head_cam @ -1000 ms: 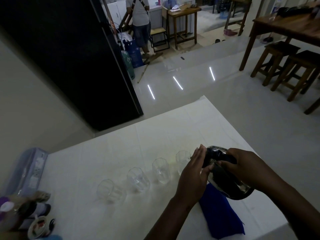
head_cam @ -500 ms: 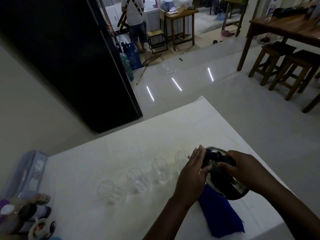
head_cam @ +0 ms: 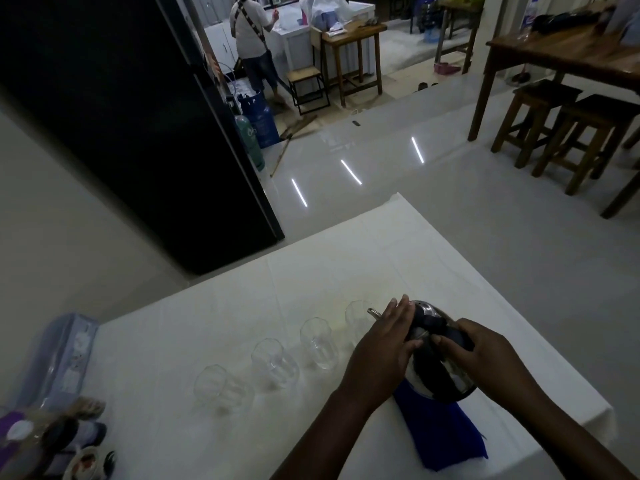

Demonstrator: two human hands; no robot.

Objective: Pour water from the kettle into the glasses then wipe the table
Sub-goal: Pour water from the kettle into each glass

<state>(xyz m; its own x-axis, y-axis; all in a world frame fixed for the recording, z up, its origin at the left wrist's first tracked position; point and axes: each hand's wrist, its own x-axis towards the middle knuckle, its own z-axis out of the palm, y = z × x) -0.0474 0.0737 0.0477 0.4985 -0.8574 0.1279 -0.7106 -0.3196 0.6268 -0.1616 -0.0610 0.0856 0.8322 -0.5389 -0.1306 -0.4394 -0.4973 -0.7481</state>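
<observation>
A shiny metal kettle with a dark handle is tilted to the left over the white table. My right hand grips its handle. My left hand rests flat against the kettle's lid and side. The spout tip pokes out above my left hand, next to the rightmost glass. Three more clear glasses stand in a row to the left: one, another and the leftmost. A blue cloth lies under the kettle near the table's front edge.
Jars and small containers crowd the table's front left corner, behind them a clear plastic box. A black fridge stands behind the table. Wooden stools are at the far right. A person stands in the back room.
The kettle and both hands have barely shifted, staying tilted by the rightmost glass. The view has tipped slightly, and the person in the back room has moved a little.
</observation>
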